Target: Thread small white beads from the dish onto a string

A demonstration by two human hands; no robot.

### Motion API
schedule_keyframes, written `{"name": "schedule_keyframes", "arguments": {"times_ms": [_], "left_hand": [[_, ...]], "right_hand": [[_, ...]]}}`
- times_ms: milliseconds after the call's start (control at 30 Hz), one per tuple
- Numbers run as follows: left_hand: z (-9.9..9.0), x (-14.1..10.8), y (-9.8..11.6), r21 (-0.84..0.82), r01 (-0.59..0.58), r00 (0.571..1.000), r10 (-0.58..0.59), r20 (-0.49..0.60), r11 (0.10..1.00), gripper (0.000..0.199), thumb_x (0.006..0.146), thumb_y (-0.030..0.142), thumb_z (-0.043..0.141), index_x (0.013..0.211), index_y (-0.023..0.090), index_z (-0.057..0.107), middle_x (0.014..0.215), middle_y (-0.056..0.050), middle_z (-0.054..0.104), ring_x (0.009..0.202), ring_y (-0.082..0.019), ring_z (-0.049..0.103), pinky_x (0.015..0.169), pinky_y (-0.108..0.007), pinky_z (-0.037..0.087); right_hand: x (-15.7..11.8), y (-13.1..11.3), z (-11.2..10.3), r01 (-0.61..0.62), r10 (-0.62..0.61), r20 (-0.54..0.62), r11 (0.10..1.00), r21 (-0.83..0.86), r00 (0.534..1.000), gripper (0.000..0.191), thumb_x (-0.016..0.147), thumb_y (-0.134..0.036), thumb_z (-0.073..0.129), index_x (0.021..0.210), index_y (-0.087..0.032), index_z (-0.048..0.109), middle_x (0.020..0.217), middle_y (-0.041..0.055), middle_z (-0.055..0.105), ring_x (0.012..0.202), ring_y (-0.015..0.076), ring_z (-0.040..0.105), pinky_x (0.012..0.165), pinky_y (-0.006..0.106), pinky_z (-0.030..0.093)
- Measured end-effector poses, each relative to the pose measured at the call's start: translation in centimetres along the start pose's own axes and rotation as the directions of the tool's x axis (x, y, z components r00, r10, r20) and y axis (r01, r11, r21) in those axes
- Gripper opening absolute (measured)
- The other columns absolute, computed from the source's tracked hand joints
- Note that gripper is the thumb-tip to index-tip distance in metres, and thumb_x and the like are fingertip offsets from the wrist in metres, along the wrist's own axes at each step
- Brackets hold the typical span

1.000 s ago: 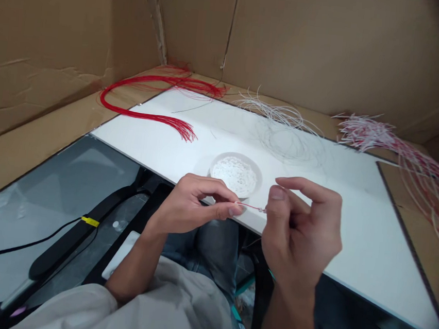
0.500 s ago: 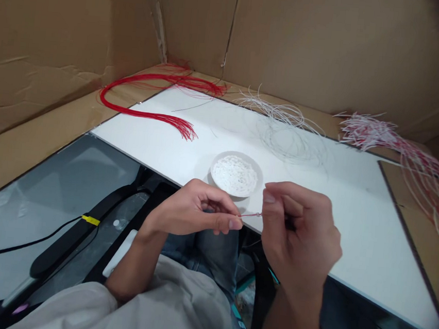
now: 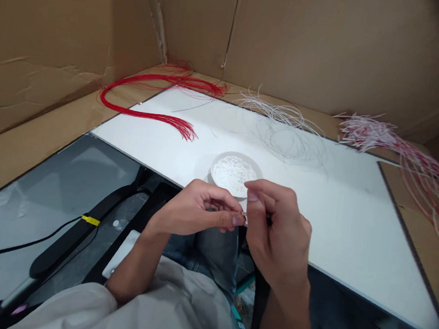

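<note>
My left hand is closed, thumb and forefinger pinching a thin red wire whose short end barely shows at the fingertips. A tiny pale piece sits at that end, between the two hands; its kind is too small to tell. My right hand is closed right beside it, thumb against the curled fingers, and what it grips is hidden. Just behind the hands, on the white board, stands a round white bowl filled with many small white pieces.
A bundle of red wires curves across the board's far left corner. Loose white wires lie at the back, and a red and white bundle at the right. Cardboard walls enclose the table. A black bar with a yellow tag is at left.
My right hand has moved left, up against the left fingertips. The stretch of red wire that showed between the hands is now mostly hidden. My left hand has barely moved.
</note>
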State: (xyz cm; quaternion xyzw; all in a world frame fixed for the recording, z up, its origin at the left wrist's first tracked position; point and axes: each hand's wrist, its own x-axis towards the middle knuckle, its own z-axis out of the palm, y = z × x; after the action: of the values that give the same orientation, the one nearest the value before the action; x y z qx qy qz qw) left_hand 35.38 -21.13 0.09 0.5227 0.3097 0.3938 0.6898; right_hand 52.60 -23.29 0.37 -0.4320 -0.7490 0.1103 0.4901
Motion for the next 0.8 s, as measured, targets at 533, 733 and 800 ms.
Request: {"name": "schedule_keyframes", "arguments": {"times_ms": [533, 733, 800], "left_hand": [[0.8, 0.4, -0.3, 0.496, -0.478, 0.789, 0.603, -0.121, 0.725, 0.013, 0.086, 0.031, 0.083, 0.085, 0.018, 0.081, 0.078, -0.004, 0.080, 0.066, -0.012, 0.070, 0.065, -0.022, 0.056], [0.8, 0.7, -0.4, 0.530, -0.492, 0.764, 0.634, -0.117, 0.691, 0.013, 0.085, 0.030, 0.084, 0.086, 0.018, 0.081, 0.079, -0.005, 0.080, 0.068, -0.013, 0.072, 0.065, -0.021, 0.058], [0.8, 0.8, -0.6, 0.519, -0.500, 0.758, 0.640, -0.125, 0.693, 0.012, 0.084, 0.029, 0.084, 0.086, 0.018, 0.081, 0.079, -0.004, 0.080, 0.068, -0.012, 0.072, 0.065, -0.020, 0.058]], "right_hand": [[1.2, -1.5, 2.3, -0.429, 0.586, 0.032, 0.555, 0.713, 0.810, 0.014, 0.097, -0.038, 0.069, 0.100, -0.025, 0.066, 0.056, -0.0086, 0.046, 0.046, 0.0070, 0.041, 0.043, 0.016, 0.037], [1.4, -1.1, 2.3, -0.433, 0.613, 0.128, 0.381, 0.817, 0.780, 0.019, 0.094, -0.042, 0.074, 0.096, -0.024, 0.068, 0.055, -0.0104, 0.036, 0.045, 0.0050, 0.030, 0.041, 0.014, 0.029], [1.5, -1.0, 2.3, -0.425, 0.613, 0.136, 0.355, 0.833, 0.778, 0.022, 0.094, -0.045, 0.073, 0.094, -0.023, 0.069, 0.056, -0.0098, 0.035, 0.047, 0.0054, 0.029, 0.041, 0.014, 0.026]]}}
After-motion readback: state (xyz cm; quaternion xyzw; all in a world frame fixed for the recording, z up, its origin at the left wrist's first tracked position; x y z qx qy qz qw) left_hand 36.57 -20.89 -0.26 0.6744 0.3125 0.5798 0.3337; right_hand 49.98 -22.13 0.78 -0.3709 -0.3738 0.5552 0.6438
